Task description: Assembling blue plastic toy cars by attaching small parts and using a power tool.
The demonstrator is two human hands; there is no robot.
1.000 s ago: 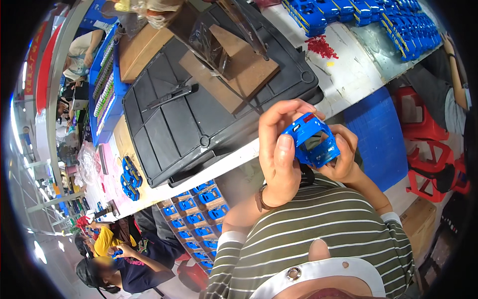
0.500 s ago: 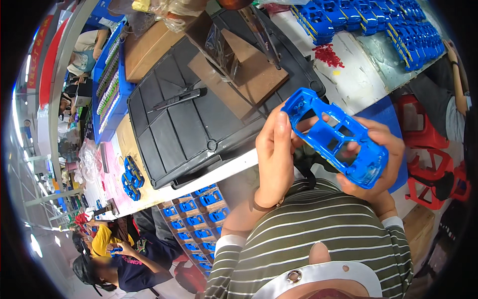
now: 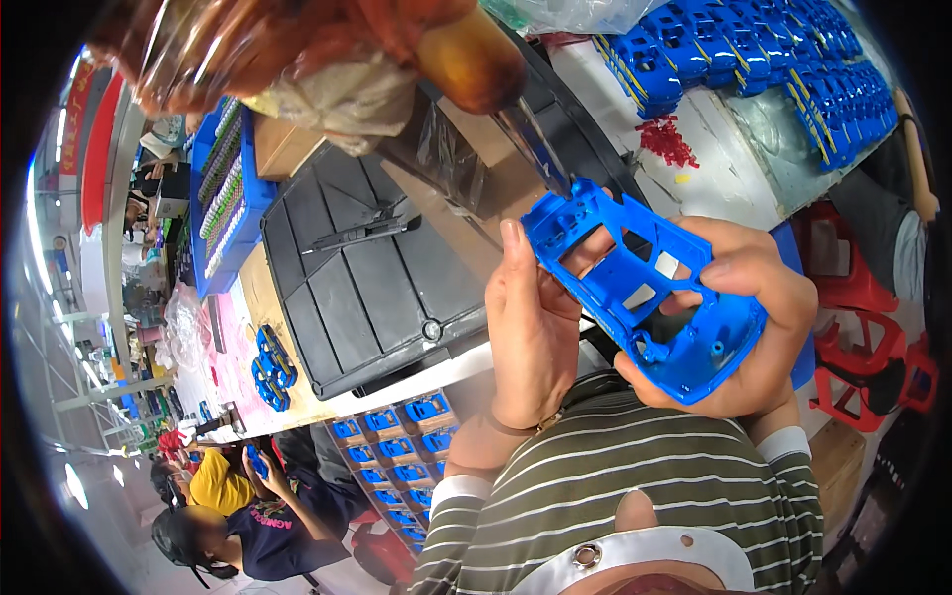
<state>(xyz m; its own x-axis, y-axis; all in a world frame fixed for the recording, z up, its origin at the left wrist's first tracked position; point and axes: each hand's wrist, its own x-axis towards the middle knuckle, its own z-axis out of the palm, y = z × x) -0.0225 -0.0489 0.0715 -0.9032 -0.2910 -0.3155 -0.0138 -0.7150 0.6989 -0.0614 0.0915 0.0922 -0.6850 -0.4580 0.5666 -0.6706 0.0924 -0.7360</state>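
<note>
A blue plastic toy car body shell (image 3: pixel 635 273) is held in both hands, its hollow inside with the window openings turned up. My left hand (image 3: pixel 533 332) grips the far left end, thumb upright beside the rim and fingers beneath. My right hand (image 3: pixel 759 312) wraps round the near right end, with fingertips showing through an opening. A pointed metal rod (image 3: pixel 534 142) comes down from an orange-brown rounded handle (image 3: pixel 471 64) partly wrapped in clear plastic. Its tip is right at the shell's far end; whether it touches I cannot tell.
Under the rod, a brown board lies on a black lidded crate (image 3: pixel 367 288). Rows of blue shells (image 3: pixel 734 45) and red bits (image 3: pixel 666 142) are at the far right. Left are two shells (image 3: pixel 273 367) and a blue bin (image 3: pixel 233 193); a compartmented box (image 3: pixel 397 456) stands below. Co-workers sit nearby.
Both hands have turned the shell and brought its far end to the rod's tip. The view has shifted, so the rod and its handle look larger and lower.
</note>
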